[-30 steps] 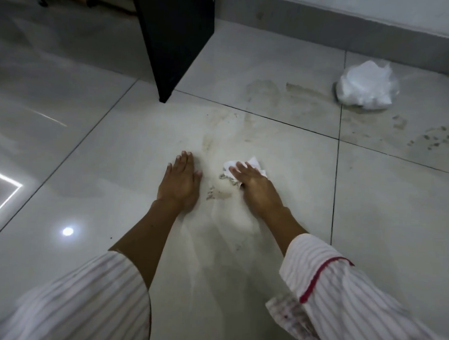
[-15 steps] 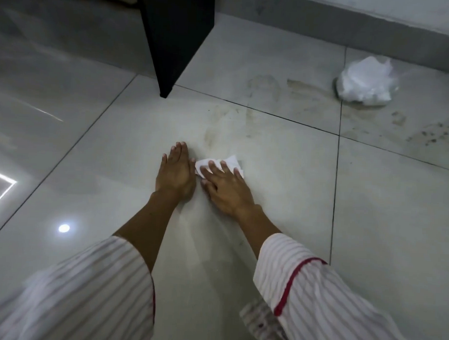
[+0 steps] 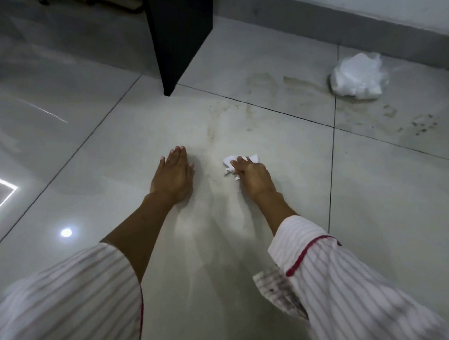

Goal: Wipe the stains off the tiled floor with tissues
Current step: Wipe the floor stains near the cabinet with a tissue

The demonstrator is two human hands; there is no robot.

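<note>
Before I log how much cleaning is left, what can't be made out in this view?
Head view only:
- Floor under the tissue and the right hand gripping it: covered, so any stain there is hidden.
- Floor under the flat left hand: covered.
- Tile behind the black furniture panel: blocked.
- Contents of the white plastic bag: crumpled, unclear.
- Dark specks on the far tile: too small to identify.

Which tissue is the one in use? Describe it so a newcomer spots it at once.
Start at the black furniture panel standing on the tiled floor and come toward the camera to the two hands. The tissue is the small crumpled white wad that the right hand grips against the tile. The bigger white bag of tissues lies untouched near the wall.
</note>
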